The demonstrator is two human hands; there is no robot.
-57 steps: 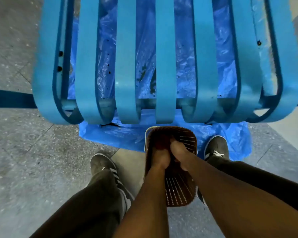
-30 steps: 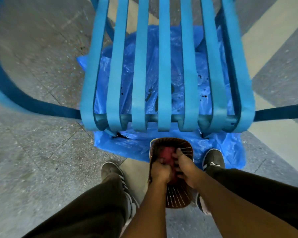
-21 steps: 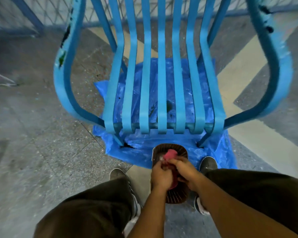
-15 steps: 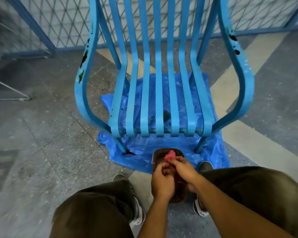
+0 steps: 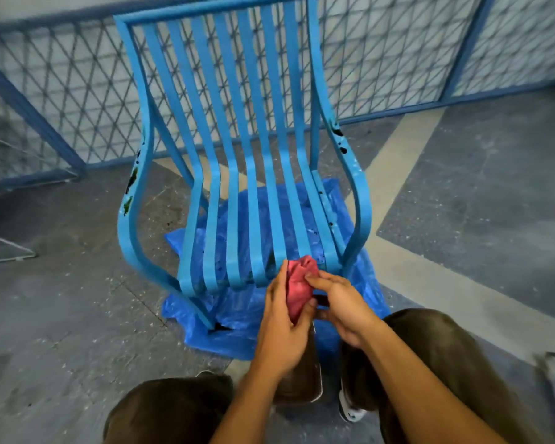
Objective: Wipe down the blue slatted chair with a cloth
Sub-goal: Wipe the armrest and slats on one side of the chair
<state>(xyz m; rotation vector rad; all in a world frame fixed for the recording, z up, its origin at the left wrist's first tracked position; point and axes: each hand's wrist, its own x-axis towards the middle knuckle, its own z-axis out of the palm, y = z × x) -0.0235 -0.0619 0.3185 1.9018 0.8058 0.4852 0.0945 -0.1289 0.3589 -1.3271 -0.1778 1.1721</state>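
Pink cloth [image 5: 298, 291], bunched into a wad, sits between my two hands just in front of the chair [image 5: 237, 161]. My left hand [image 5: 282, 328] cups it from the left and below, palm wrapped round the lower part, and my right hand [image 5: 340, 307] pinches its right edge with thumb and fingertips, so both hands are closed on the cloth and neither touches the chair. The top of the wad lies level with the front lip of the seat, before the right-hand slats, though I cannot tell whether it brushes them. The chair stands straight ahead of me, facing me, on a blue plastic sheet [image 5: 359, 283] spread on the floor. Its slats run away from me along the seat, then bend upward into the back, so I judge the wipe should follow that long axis, forward and then up, one slat at a time. The seat edge is nearest, and it is about as close to one hand as the other. Dark blotches mark both armrests, the left [image 5: 130, 187] and the right [image 5: 342, 141], and they lie well apart from the cloth. No wiping looks begun yet; I judge I am shaping the cloth for a first pass.
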